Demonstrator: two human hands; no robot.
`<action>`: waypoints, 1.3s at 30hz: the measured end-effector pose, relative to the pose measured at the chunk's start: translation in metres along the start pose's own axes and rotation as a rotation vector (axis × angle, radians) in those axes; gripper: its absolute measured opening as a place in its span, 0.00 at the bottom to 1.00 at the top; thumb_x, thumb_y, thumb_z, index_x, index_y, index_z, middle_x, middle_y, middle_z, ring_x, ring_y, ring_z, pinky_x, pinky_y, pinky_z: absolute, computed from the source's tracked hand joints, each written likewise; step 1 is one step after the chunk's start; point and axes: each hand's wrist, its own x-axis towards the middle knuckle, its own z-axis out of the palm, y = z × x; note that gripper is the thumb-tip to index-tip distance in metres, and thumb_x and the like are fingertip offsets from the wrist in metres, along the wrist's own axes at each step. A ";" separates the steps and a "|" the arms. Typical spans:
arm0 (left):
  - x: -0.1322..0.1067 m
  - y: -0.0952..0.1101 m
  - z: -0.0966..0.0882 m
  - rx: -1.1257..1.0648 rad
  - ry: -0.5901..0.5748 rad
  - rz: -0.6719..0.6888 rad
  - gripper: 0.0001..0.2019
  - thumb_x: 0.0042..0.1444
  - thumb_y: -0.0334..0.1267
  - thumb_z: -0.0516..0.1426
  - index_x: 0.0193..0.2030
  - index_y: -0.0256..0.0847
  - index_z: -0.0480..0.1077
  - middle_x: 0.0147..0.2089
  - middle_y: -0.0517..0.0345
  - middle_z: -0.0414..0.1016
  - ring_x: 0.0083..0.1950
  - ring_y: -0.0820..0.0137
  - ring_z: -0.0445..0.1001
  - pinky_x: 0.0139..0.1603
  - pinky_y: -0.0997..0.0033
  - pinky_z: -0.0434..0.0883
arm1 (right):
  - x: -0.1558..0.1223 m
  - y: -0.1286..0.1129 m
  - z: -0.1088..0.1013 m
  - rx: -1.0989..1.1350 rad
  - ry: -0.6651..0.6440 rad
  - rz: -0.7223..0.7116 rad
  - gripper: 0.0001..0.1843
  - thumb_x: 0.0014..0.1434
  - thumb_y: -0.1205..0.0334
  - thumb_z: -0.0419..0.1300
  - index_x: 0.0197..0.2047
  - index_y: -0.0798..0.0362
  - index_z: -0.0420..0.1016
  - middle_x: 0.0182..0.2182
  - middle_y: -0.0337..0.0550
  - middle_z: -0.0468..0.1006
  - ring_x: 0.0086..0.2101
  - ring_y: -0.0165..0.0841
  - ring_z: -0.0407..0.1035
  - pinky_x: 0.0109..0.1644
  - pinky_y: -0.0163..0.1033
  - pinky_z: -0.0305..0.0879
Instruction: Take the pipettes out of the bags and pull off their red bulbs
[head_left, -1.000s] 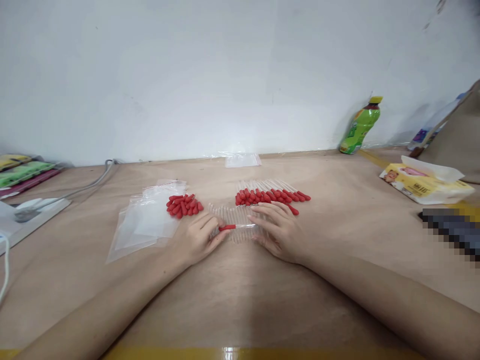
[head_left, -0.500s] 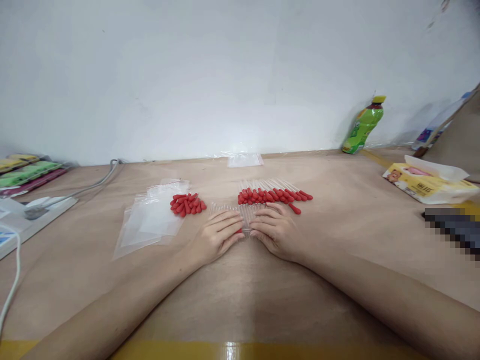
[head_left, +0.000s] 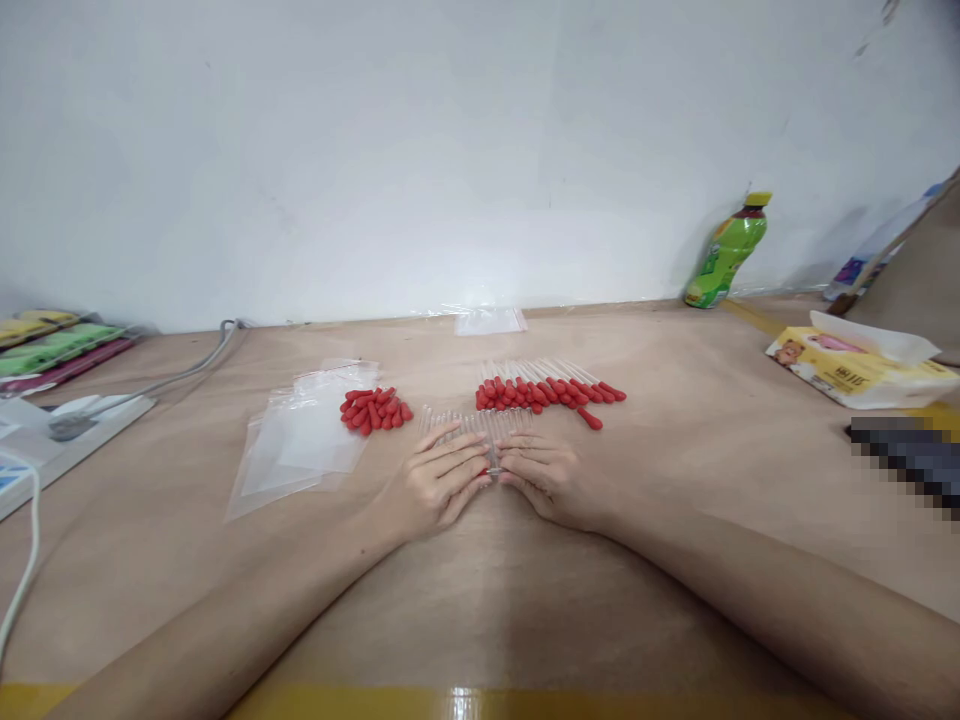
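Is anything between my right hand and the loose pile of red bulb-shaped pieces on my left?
Yes: your left hand and part of the row of slender clear tubes lie between your right hand and the pile of red pieces.

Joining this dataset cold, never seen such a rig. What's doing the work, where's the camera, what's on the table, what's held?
There's no machine: a person works with a bare left hand and right hand. The single camera sits on the person's head, looking forward and down.

On the brown tabletop lie clear bags, a pile of red bulbs, a row of red-ended tubes and, partly under the hands, bare clear tubes. A green bottle leans near the wall.

A red piece peeks out at the left fingertips; the right hand seems to grip a clear tube beside it. The fingers hide the rest.
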 end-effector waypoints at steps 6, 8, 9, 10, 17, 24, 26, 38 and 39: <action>0.001 0.002 -0.002 -0.006 -0.017 -0.022 0.08 0.56 0.31 0.52 0.42 0.39 0.69 0.41 0.56 0.77 0.49 0.67 0.72 0.58 0.57 0.63 | 0.001 -0.002 -0.003 -0.028 0.003 -0.040 0.07 0.60 0.67 0.51 0.34 0.54 0.70 0.35 0.45 0.77 0.40 0.30 0.71 0.52 0.39 0.67; 0.000 0.002 -0.002 -0.011 -0.018 -0.025 0.08 0.56 0.31 0.52 0.42 0.40 0.69 0.41 0.56 0.77 0.49 0.67 0.72 0.59 0.57 0.62 | 0.001 -0.003 -0.004 -0.046 -0.002 -0.055 0.07 0.59 0.68 0.51 0.35 0.54 0.70 0.35 0.45 0.78 0.41 0.30 0.71 0.52 0.39 0.67; 0.000 0.003 -0.002 -0.013 -0.013 -0.022 0.08 0.56 0.31 0.52 0.42 0.40 0.69 0.40 0.56 0.77 0.49 0.67 0.73 0.59 0.57 0.62 | 0.001 -0.003 -0.005 -0.059 -0.003 -0.063 0.07 0.59 0.68 0.51 0.35 0.54 0.70 0.36 0.45 0.78 0.41 0.30 0.71 0.52 0.39 0.67; 0.000 0.003 -0.002 -0.015 -0.006 -0.019 0.08 0.56 0.31 0.53 0.42 0.40 0.69 0.40 0.56 0.77 0.49 0.67 0.73 0.58 0.57 0.62 | 0.001 -0.004 -0.005 -0.074 0.000 -0.069 0.07 0.59 0.68 0.51 0.35 0.54 0.71 0.36 0.46 0.78 0.42 0.31 0.71 0.52 0.39 0.67; 0.002 0.005 -0.004 -0.015 -0.004 -0.016 0.06 0.56 0.29 0.53 0.39 0.38 0.68 0.37 0.56 0.78 0.47 0.66 0.74 0.56 0.57 0.63 | 0.001 -0.004 -0.008 -0.114 0.007 -0.120 0.07 0.59 0.69 0.52 0.33 0.57 0.71 0.36 0.48 0.78 0.44 0.32 0.70 0.53 0.38 0.66; -0.003 0.001 -0.004 -0.031 -0.028 -0.009 0.06 0.55 0.29 0.54 0.41 0.38 0.68 0.40 0.55 0.77 0.50 0.66 0.72 0.57 0.57 0.62 | -0.004 -0.001 -0.012 -0.135 0.013 -0.159 0.07 0.59 0.68 0.52 0.36 0.58 0.71 0.35 0.48 0.78 0.45 0.34 0.70 0.54 0.41 0.66; -0.005 0.002 -0.004 -0.032 -0.041 -0.004 0.07 0.55 0.29 0.54 0.41 0.37 0.67 0.41 0.55 0.77 0.51 0.66 0.71 0.57 0.57 0.62 | -0.006 -0.001 -0.013 -0.137 0.011 -0.171 0.07 0.58 0.69 0.53 0.38 0.59 0.71 0.36 0.49 0.78 0.45 0.34 0.69 0.55 0.42 0.65; -0.016 -0.032 -0.028 0.149 0.168 -0.489 0.06 0.56 0.34 0.53 0.34 0.40 0.71 0.36 0.54 0.72 0.39 0.67 0.70 0.40 0.64 0.69 | -0.017 0.013 -0.028 -0.125 0.129 0.214 0.06 0.58 0.67 0.54 0.34 0.54 0.72 0.27 0.41 0.76 0.33 0.32 0.70 0.39 0.39 0.69; -0.018 -0.042 -0.032 0.157 0.166 -0.612 0.07 0.57 0.36 0.52 0.34 0.41 0.71 0.34 0.54 0.70 0.38 0.68 0.70 0.38 0.66 0.70 | -0.017 0.015 -0.029 -0.144 0.128 0.300 0.07 0.58 0.66 0.53 0.34 0.53 0.73 0.24 0.40 0.75 0.29 0.31 0.69 0.36 0.39 0.68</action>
